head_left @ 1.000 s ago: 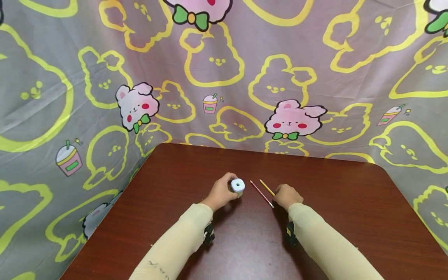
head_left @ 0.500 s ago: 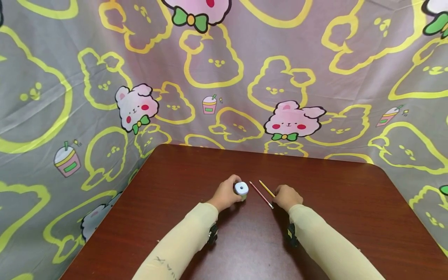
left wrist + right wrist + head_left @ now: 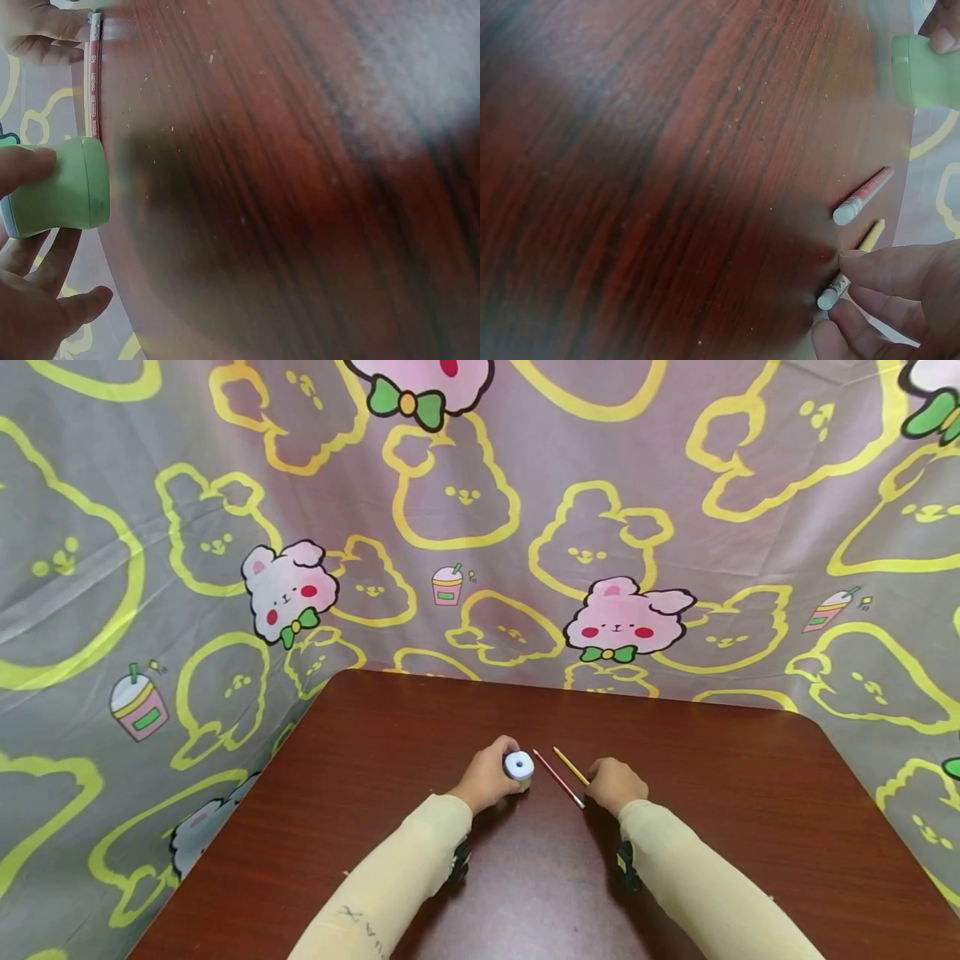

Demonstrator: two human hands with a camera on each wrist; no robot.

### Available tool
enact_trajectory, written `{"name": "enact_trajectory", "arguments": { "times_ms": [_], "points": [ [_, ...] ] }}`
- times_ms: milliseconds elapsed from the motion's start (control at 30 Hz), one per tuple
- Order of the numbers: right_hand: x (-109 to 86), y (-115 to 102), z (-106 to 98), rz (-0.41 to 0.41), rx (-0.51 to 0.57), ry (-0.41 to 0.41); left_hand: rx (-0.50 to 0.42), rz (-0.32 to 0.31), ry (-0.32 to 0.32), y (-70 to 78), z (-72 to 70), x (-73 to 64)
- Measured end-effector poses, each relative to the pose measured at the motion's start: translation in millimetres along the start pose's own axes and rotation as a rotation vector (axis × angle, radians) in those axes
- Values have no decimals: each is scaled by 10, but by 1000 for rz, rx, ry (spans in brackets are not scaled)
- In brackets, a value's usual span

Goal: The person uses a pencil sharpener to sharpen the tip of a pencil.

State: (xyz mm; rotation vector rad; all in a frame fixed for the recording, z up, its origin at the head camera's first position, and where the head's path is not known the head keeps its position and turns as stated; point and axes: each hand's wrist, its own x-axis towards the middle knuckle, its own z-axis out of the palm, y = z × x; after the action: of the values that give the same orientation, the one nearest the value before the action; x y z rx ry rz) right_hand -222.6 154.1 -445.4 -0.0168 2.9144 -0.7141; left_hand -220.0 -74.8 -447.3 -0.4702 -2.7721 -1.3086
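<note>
My left hand (image 3: 483,778) grips a small green pencil sharpener (image 3: 520,765), whose pale top has a round hole in it. In the left wrist view the thumb lies on one side of the green body (image 3: 56,191) and fingers are on the other, its base close over the tabletop. My right hand (image 3: 617,783) pinches a yellow pencil (image 3: 570,764) near its eraser end, as the right wrist view shows with the white eraser (image 3: 827,299) by the fingertips. Between the hands lies a red pencil (image 3: 557,777), its white eraser end toward me.
The dark reddish-brown wooden table (image 3: 525,893) reaches back to a patterned curtain (image 3: 480,527) with bunny drawings, which also hangs along the left and right sides. Dark wrist devices (image 3: 459,862) sit below both sleeves.
My left hand has moved the pencil sharpener a little to the right and nearer to me, closer to the red pencil. My right hand stays in place with the yellow pencil.
</note>
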Motion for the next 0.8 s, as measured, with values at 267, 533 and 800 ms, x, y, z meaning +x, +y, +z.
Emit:
{"name": "enact_trajectory", "arguments": {
  "times_ms": [267,533,800],
  "points": [
    [-18,-6,-19,-7,4,-6,-5,-17,-16,22,25,17],
    [-46,-19,-43,-7,1,-11,-12,-29,-28,16,52,25],
    [-33,1,-28,-8,-2,-6,-14,-29,-37,20,58,19]
  ]
}}
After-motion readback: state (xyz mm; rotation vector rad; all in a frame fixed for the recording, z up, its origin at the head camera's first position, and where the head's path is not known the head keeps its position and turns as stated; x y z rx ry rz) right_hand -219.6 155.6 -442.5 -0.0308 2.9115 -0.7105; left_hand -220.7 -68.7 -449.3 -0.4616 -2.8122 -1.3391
